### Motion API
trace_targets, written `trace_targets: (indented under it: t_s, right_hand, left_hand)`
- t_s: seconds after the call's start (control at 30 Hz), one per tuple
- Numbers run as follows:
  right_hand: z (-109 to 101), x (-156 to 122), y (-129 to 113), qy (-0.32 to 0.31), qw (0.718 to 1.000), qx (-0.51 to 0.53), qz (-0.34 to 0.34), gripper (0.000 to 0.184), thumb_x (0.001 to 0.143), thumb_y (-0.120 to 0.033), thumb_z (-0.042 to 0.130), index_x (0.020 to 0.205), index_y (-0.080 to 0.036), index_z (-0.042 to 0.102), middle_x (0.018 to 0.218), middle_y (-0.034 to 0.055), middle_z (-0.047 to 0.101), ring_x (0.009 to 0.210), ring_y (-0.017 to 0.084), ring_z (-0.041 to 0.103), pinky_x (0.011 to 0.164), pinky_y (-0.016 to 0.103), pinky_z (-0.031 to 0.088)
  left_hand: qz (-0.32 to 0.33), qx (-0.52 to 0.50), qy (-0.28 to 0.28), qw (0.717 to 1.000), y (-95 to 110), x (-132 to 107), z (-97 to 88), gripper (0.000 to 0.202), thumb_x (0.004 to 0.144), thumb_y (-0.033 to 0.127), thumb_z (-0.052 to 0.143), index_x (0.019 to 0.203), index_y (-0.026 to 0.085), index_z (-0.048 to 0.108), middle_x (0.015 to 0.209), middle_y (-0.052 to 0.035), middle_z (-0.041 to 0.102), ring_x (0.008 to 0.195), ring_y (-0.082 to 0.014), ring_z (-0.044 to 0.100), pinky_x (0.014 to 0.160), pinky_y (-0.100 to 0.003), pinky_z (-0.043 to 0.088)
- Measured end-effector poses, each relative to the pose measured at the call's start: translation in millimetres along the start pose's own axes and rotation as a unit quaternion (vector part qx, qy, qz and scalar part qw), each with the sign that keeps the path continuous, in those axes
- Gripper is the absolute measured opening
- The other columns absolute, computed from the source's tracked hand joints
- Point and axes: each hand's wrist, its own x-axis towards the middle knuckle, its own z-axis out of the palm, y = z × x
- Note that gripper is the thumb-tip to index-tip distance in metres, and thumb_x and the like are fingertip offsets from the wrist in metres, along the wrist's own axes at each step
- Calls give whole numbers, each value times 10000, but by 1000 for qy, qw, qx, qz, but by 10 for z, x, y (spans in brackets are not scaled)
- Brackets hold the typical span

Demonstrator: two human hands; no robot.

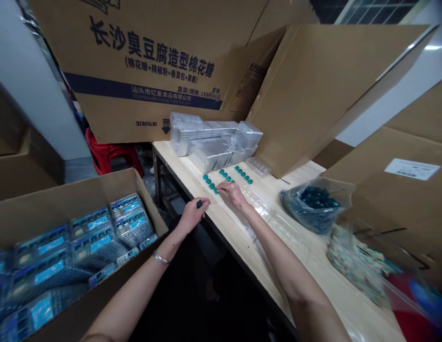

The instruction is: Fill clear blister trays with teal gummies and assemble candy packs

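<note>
My left hand [194,214] is at the table's near edge, its fingers curled round a small dark teal piece [199,204]. My right hand [231,193] reaches over the tabletop, fingertips pinched on a teal piece [216,191] at the near end of a row. Short rows of teal pieces [244,175] lie beyond it. Clear plastic trays [258,203] lie flat beside my right hand and partly under my forearm. What the pieces are made of cannot be made out.
Stacked clear plastic trays [213,137] stand at the table's back. A bag of teal pieces [318,199] and a bag of pale packets [356,256] sit to the right. A carton [149,209] of packed blue-labelled packs stands left; tall cardboard [334,90] walls the back. A red stool [112,154] is behind.
</note>
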Motion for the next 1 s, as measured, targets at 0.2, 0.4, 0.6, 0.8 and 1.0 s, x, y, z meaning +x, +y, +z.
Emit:
trace_targets:
  t_s: [0.2, 0.4, 0.6, 0.8, 1.0]
  right_hand:
    - [69, 16, 79, -21, 999, -27, -1, 175, 832, -222, 546, 830, -182, 716, 836, 95, 705, 807, 192, 647, 742, 279, 482]
    - [130, -13, 48, -45, 998, -41, 19, 211, 806, -123, 492, 832, -155, 699, 825, 90, 694, 796, 188, 630, 723, 285, 470]
    - [-34, -49, -315, 37, 998, 18, 52, 187, 786, -221, 573, 943, -181, 667, 944, 93, 647, 868, 196, 589, 771, 328, 465]
    - [-52, -165, -903, 1, 981, 167, 95, 159, 748, -298, 634, 840, -179, 686, 804, 39, 615, 698, 125, 570, 644, 245, 464]
    - [-56, -281, -990, -2, 942, 276, 189, 254, 690, -306, 671, 882, -140, 654, 658, 4, 609, 580, 115, 577, 584, 246, 472]
  left_hand:
    - [3, 23, -7, 1000, -22, 36, -24, 397, 746, 464, 547, 954, 142, 652, 452, 28, 484, 405, -81, 422, 374, -170, 311]
    - [-24, -107, -25, 994, 1, 35, -37, 419, 722, 499, 592, 908, 128, 643, 587, -22, 561, 458, -63, 419, 369, -143, 274]
    - [-66, -336, -113, 933, 94, -23, -86, 446, 710, 491, 627, 932, 104, 615, 850, -101, 599, 532, -57, 459, 365, -134, 228]
    - [-48, -339, -161, 926, 215, -131, -36, 511, 703, 601, 557, 852, 114, 603, 681, -26, 494, 514, -67, 467, 356, -130, 202]
    - [-78, -314, -190, 927, 280, -188, 39, 593, 700, 689, 461, 772, 111, 571, 633, -23, 473, 487, -82, 473, 337, -140, 181]
